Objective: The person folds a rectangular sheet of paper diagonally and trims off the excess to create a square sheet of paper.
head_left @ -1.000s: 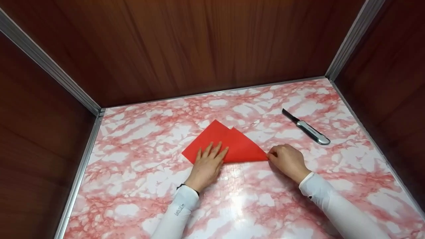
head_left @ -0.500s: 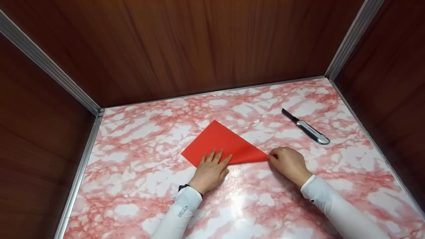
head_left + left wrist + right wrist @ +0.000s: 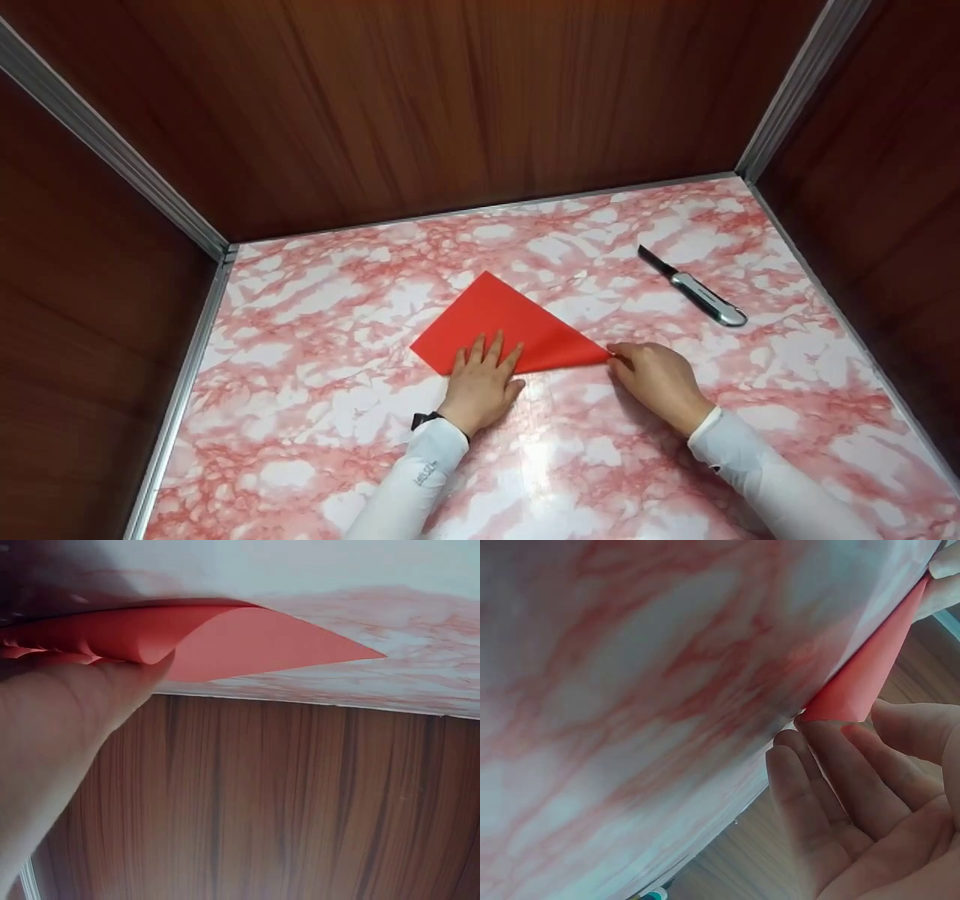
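Note:
A sheet of red paper, folded over, lies on the table in the head view, its fold toward the person. My left hand rests on the near edge with fingers straight and spread. In the left wrist view the paper bulges in a soft curve beside that hand. At the right-hand corner my right hand pinches the tip between thumb and fingers. The right wrist view has the paper's end between the thumb and fingertips, with the layers slightly raised.
A utility knife with its dark blade out lies to the right, beyond the right hand. Dark wood-patterned panels with metal edging stand behind and at both sides of the red-and-white marbled table.
The upper layer's upper-right edge, stepped a second ago, now runs in one straight line. My left hand has slid slightly toward me and right; the right hand has shifted slightly right at the corner.

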`<state>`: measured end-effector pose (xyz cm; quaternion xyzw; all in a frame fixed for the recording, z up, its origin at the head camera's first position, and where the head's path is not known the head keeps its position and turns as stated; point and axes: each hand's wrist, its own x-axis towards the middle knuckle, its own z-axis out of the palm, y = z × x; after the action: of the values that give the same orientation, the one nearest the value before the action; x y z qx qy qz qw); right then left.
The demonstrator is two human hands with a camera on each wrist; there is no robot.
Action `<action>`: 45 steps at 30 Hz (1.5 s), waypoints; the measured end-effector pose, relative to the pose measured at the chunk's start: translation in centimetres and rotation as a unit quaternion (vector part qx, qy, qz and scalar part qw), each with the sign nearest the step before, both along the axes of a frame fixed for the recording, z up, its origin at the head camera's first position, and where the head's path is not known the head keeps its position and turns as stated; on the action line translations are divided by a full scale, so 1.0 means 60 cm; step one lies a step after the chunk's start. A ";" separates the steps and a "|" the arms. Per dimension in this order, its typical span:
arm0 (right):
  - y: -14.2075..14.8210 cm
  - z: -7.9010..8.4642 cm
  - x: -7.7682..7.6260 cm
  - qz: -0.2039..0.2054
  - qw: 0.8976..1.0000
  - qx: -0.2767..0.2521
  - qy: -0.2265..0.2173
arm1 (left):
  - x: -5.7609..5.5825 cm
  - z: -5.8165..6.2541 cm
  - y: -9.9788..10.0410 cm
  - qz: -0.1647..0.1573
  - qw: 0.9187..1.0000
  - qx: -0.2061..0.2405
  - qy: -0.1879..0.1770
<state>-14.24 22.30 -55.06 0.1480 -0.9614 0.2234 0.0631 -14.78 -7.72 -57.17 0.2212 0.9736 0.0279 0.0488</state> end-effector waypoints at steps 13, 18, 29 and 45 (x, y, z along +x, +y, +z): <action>-0.003 0.000 0.001 0.012 1.000 0.018 0.008 | -0.010 -0.007 0.014 0.031 0.998 0.012 0.058; -0.004 0.000 0.002 0.015 1.000 0.025 0.009 | -0.011 -0.010 0.015 0.030 0.999 0.018 0.042; -0.005 -0.001 0.007 0.007 0.999 0.038 0.017 | -0.016 -0.008 0.015 0.027 0.998 -0.001 0.050; -0.006 -0.002 0.010 -0.002 0.999 0.033 0.025 | -0.015 -0.007 0.017 0.030 0.998 0.005 0.051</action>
<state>-13.61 21.96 -55.16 0.1540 -0.9666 0.1875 0.0825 -15.68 -6.71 -57.60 0.1929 0.9810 0.0230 -0.0024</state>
